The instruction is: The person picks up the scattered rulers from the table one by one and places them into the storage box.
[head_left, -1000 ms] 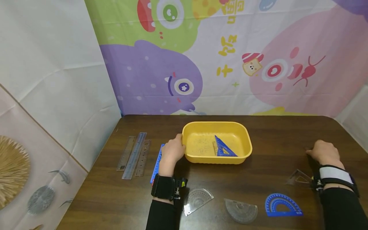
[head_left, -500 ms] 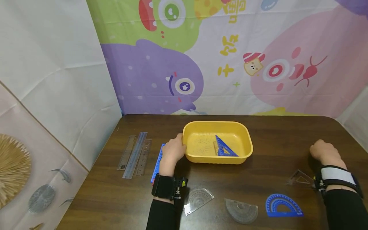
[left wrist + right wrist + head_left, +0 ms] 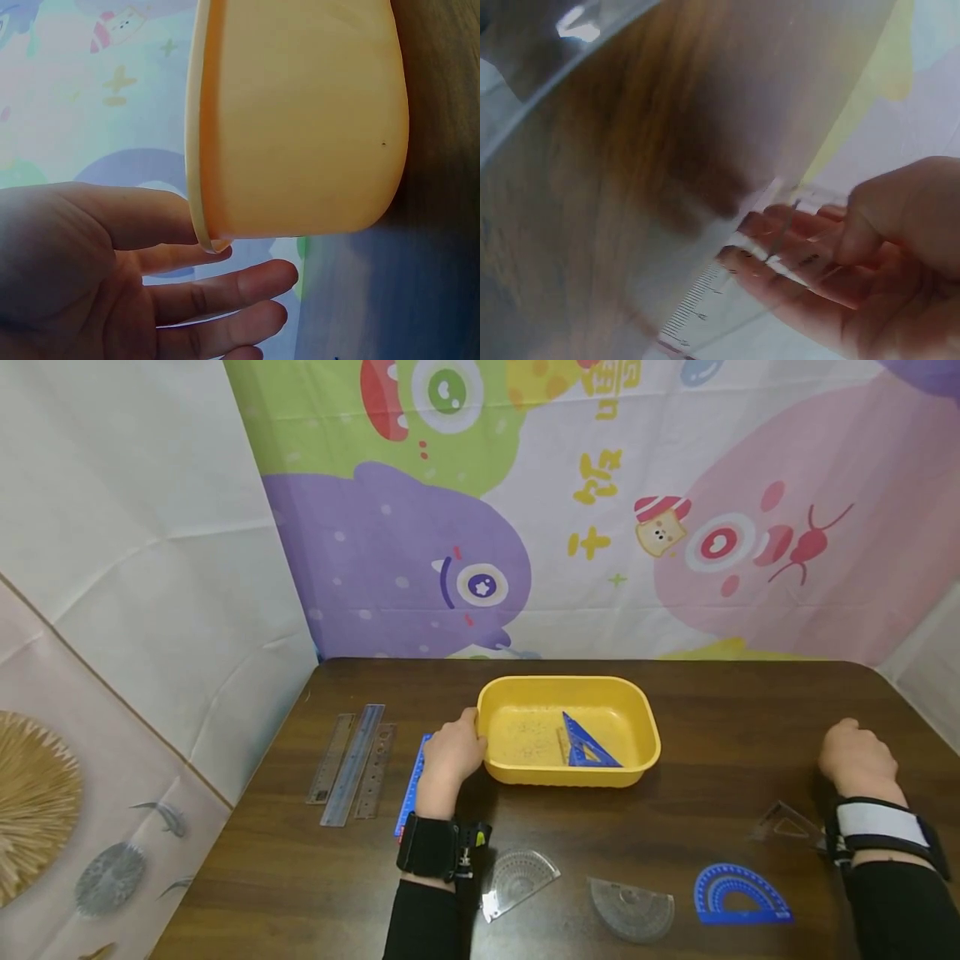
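My left hand (image 3: 452, 747) pinches the left rim of a yellow plastic basin (image 3: 647, 752). In the left wrist view the thumb lies at the rim of the basin (image 3: 307, 127), with the other fingers extended beyond it. A blue set square (image 3: 581, 739) lies in the basin, with a scale of something clear beside it. At the right of the table is my right hand (image 3: 858, 760), seen from the back. The right wrist view shows it pinching a clear set square (image 3: 694, 304) with a printed scale; part of its outline is blurred.
Several rulers (image 3: 352, 768) lie at the left, one blue (image 3: 412, 785) partly under the left forearm. Two clear protractors (image 3: 517, 881) and a blue protractor (image 3: 738, 893) lie in front. Another clear set square (image 3: 783, 822) is beside the right wrist. A printed cloth hangs behind the table.
My right hand has shifted a little to the right and turned slightly. The left hand and the basin stay where they were.
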{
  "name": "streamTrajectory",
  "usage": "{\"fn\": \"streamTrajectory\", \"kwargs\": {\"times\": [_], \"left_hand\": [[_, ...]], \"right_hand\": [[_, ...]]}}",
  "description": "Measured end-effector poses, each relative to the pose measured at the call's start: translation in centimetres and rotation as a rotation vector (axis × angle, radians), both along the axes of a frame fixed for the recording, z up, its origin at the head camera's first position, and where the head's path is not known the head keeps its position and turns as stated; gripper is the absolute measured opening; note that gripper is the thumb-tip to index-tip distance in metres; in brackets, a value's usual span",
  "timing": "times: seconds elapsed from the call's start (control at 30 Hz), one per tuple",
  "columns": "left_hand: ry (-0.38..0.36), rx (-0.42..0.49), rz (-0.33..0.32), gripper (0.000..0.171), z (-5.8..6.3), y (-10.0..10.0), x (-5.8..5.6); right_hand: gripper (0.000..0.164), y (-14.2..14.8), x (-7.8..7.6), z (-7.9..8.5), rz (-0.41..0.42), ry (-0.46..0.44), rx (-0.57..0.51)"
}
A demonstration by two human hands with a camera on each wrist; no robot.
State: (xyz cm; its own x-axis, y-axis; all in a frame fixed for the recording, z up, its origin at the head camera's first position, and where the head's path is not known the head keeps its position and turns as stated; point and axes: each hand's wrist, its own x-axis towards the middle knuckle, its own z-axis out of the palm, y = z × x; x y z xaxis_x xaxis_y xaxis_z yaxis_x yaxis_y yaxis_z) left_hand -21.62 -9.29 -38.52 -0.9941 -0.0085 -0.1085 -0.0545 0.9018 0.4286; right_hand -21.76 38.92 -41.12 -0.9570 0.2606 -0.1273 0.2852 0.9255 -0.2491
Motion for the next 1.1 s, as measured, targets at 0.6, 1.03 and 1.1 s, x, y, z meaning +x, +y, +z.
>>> {"fn": "streamTrajectory", "kwargs": {"times": [0.6,1.03,1.1], "left_hand": [[-0.008,0.007,0.0,0.046,0.1,0.1,0.1],[-0.002,0.01,-0.004,0.046,0.0,0.1,0.2],[-0.002,0.01,-0.004,0.046,0.0,0.1,0.1]], "right_hand": [[0.022,-8.7,1.5,3.0,0.147,0.562,0.01],[0.031,-17.7,2.8,3.4,0.384,0.832,0.129],[0.029,-18.9,2.8,3.0,0.428,0.819,0.125]]}}
